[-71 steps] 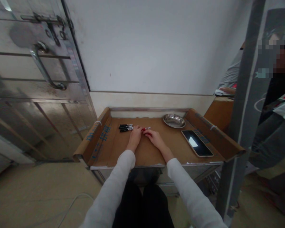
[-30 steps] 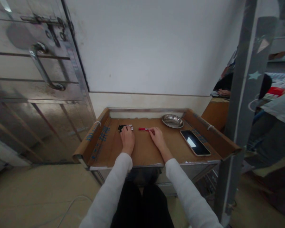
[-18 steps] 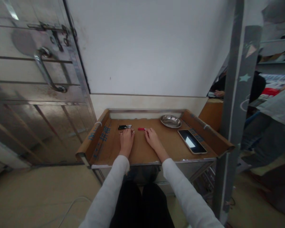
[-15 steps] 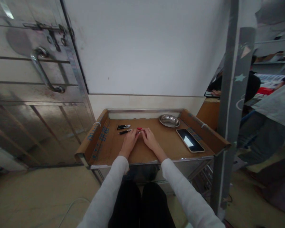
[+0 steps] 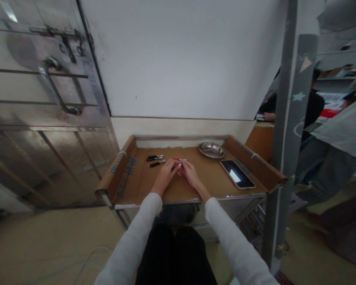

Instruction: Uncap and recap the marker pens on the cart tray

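Note:
My left hand (image 5: pixel 166 173) and my right hand (image 5: pixel 191 173) meet over the middle of the cardboard-lined tabletop (image 5: pixel 207 178). Their fingertips are closed together on a small thing with a silvery glint; the fingers cover most of it and its kind cannot be made out. Just beyond the fingertips lies a red pen-like stick (image 5: pixel 182 159), partly hidden by the left hand. To the left of my left hand lie black pens (image 5: pixel 154 157), side by side. Another black pen (image 5: pixel 157 163) rests nearer to the hand.
A round metal dish (image 5: pixel 211 150) stands at the back right, with a phone (image 5: pixel 237 174) in front of it. Raised cardboard sides (image 5: pixel 255 162) edge the table. A grey post (image 5: pixel 293 118) rises at the right; people are beyond it. A metal door (image 5: pixel 44 118) is at left.
Both hands have shifted slightly right and drawn closer together, the fingertips now meeting around the small thing. More of the red stick's right end shows. The pens, dish and phone stay put.

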`<state>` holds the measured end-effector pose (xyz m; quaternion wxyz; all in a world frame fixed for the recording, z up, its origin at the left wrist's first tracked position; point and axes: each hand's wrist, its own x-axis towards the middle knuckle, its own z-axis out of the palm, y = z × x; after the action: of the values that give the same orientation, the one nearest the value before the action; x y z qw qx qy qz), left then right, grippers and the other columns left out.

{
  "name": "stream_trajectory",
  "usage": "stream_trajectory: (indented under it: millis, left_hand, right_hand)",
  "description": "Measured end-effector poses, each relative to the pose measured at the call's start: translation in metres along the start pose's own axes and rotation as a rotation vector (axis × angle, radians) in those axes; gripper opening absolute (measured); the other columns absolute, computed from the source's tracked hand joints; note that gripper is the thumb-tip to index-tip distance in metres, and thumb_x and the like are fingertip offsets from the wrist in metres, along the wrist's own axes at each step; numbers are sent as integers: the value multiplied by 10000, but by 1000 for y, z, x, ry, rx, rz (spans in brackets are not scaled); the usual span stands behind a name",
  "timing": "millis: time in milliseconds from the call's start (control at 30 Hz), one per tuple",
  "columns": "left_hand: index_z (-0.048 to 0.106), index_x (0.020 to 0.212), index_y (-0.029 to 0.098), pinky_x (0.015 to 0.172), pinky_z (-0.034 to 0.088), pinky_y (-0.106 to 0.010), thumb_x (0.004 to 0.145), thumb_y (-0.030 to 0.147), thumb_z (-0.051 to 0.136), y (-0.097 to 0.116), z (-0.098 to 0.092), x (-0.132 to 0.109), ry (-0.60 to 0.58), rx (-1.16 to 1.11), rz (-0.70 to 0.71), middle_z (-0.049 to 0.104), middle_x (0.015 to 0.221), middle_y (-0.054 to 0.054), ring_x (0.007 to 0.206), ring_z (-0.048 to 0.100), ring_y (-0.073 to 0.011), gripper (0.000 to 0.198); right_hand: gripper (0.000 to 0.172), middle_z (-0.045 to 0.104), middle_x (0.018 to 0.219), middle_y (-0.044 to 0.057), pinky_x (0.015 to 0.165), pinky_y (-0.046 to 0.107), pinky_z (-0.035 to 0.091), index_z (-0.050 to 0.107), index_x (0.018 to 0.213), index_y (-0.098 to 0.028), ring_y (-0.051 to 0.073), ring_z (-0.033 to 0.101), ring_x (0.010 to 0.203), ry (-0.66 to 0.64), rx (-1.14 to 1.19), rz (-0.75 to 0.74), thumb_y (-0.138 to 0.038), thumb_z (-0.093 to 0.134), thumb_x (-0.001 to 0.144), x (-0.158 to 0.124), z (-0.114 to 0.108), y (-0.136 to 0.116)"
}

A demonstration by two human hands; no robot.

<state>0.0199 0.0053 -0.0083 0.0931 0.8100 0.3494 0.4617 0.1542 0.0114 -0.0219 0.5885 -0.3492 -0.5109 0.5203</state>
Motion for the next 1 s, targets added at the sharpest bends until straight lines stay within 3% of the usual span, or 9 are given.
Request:
stream_trajectory:
  millis: [133,267,367,567,700,867,1000]
  left_hand:
    - [538,949,181,795,479,-267,869,242,522,1,0,1,23,-6,-10,580,922,-34,853,583,-137,102]
    - [556,972,177,837,486,-311,877,246,505,-3,1,2,202,54,-98,612,948,-55,910,597,-164,128]
    - [574,1041,177,858,498,-321,894,228,471,-8,3,2,235,42,-81,647,1000,-67,939,618,-165,186]
    - [549,1179,195,908,496,-325,910,230,436,-9,5,2,204,38,18,635,1125,-80,1020,611,-160,293]
    - [574,1098,186,864,507,-324,895,267,474,-6,4,4,221,9,-1,650,1031,-76,967,617,-163,240]
    - [579,1031,179,812,509,-307,890,308,483,-8,-2,4,374,-10,-104,639,984,-74,891,618,-156,214]
    - [576,1034,176,809,498,-307,887,325,487,-11,-6,4,459,8,-160,628,986,-76,879,609,-156,228]
  right_hand:
    - [387,607,617,-15,464,215,423,614,771,-175,90,514,484,21,9,-15,-548,647,673,0,-1,-1]
    - [311,627,638,-5,501,222,458,601,757,-174,92,545,514,226,109,-49,-467,674,680,6,-9,5]
    - [246,631,656,-2,538,234,486,602,754,-171,89,557,523,310,190,-34,-400,674,704,9,-12,9]
    - [192,680,843,31,727,270,526,645,739,-165,119,628,710,152,272,34,-332,715,675,6,-9,7]
    - [172,697,903,49,847,305,508,682,792,-169,156,640,854,120,324,72,-310,700,694,6,-11,3]
    - [161,705,906,49,950,335,472,699,757,-170,168,639,893,186,372,67,-295,730,661,6,-14,2]
    - [230,694,973,65,977,344,450,706,765,-158,173,630,922,146,322,30,-293,776,594,5,-11,4]
